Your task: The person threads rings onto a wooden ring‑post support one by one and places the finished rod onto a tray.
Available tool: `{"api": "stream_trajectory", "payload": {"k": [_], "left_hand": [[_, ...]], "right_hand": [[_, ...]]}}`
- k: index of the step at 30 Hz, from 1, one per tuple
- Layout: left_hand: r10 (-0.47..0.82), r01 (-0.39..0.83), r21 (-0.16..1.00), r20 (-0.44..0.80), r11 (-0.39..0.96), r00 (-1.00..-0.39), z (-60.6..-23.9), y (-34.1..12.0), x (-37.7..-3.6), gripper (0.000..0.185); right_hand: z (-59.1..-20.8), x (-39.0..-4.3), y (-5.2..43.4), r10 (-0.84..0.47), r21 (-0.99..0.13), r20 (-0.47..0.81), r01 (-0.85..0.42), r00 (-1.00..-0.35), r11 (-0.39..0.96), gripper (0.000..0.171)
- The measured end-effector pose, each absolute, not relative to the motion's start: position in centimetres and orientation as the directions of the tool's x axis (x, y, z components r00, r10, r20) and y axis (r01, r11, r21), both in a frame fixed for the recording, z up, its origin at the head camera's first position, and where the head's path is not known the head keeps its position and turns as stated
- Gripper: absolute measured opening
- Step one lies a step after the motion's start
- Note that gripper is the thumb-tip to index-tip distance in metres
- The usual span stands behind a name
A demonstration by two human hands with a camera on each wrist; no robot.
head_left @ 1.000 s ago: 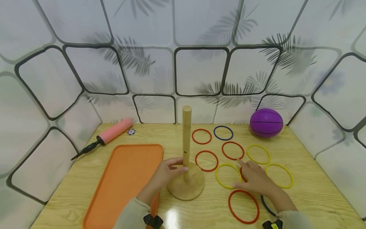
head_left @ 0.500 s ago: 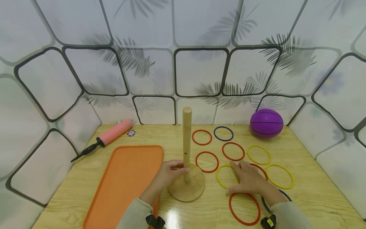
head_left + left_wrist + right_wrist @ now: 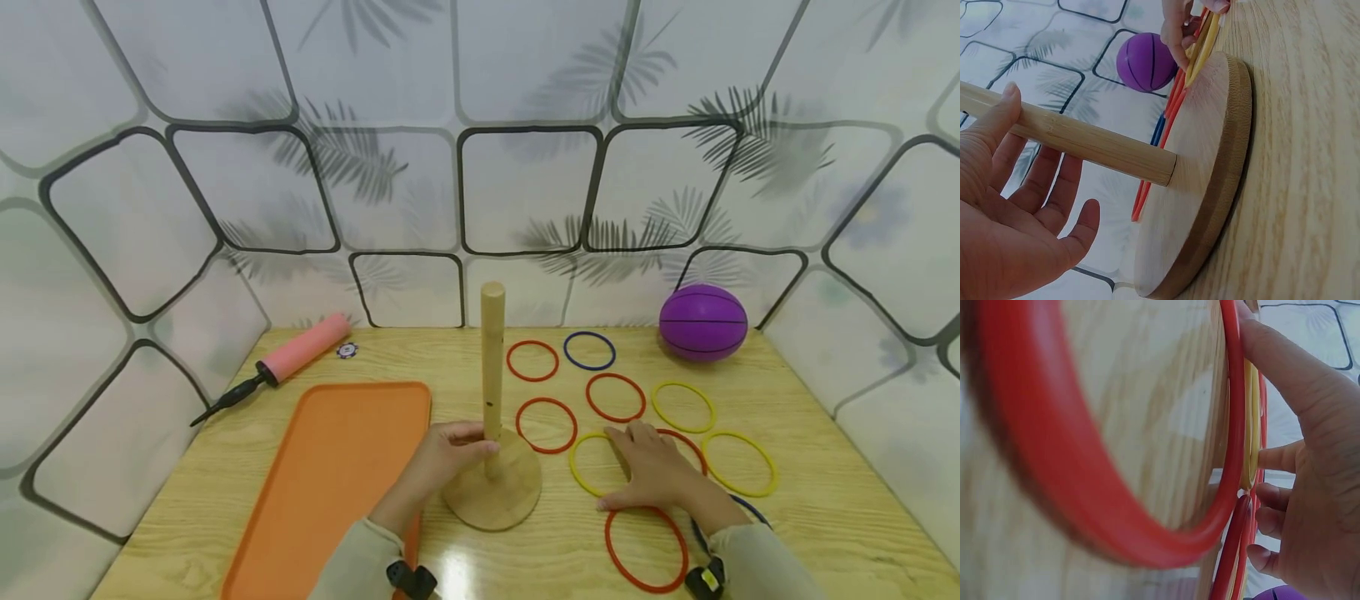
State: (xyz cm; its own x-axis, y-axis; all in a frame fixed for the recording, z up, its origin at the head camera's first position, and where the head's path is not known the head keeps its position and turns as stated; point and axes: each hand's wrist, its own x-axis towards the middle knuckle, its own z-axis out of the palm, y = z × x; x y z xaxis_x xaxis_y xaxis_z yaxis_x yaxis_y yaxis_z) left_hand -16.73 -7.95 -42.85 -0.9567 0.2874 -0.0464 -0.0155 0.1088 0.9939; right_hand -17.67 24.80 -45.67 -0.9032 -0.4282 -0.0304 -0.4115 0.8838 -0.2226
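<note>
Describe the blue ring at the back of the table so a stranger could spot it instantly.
Start at the purple ball in the table's far right corner. Just left of it lies the blue ring, flat on the wood. Its nearest neighbours are red rings.

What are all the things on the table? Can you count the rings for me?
wooden peg stand: 1, light wood, upright, table middle
red rings: 5, right of the stand, one partly under the hand
yellow rings: 3, right side
blue rings: 2, one far, one by the right wrist
purple ball: 1, far right corner
orange tray: 1, left
pink pump: 1, far left
small chip: 1, beside the pump
table: 1, wood
left hand: touches the stand's post
right hand: flat on a yellow ring
</note>
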Motion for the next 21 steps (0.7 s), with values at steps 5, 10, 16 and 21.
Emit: {"api": "stream_trajectory", "payload": {"k": [5, 10, 16, 21], "left_hand": [[0.285, -0.007, 0.994, -0.039, 0.112, -0.958, -42.92, -7.9, -16.68, 0.035], [0.277, 0.004, 0.992, -0.031, 0.125, -0.96, -42.73, -7.85, -16.67, 0.034], [0.281, -0.007, 0.992, -0.042, 0.125, -0.959, -42.7, -7.87, -16.65, 0.035], [0.283, -0.016, 0.992, -0.051, 0.125, -0.958, -42.78, -7.98, -16.64, 0.037]], "right_hand": [[-45.68, -17.67, 24.82, -0.436, -0.277, -0.007, -0.417, -0.9, 0.866, 0.106], [-45.97, -17.9, 24.87, -0.437, -0.312, 0.014, -0.42, -0.899, 0.852, 0.106], [-45.81, -17.85, 24.9, -0.431, -0.317, 0.059, -0.427, -0.9, 0.847, 0.108], [-45.46, -17.56, 25.04, -0.442, -0.349, 0.106, -0.449, -0.891, 0.822, 0.107]]}}
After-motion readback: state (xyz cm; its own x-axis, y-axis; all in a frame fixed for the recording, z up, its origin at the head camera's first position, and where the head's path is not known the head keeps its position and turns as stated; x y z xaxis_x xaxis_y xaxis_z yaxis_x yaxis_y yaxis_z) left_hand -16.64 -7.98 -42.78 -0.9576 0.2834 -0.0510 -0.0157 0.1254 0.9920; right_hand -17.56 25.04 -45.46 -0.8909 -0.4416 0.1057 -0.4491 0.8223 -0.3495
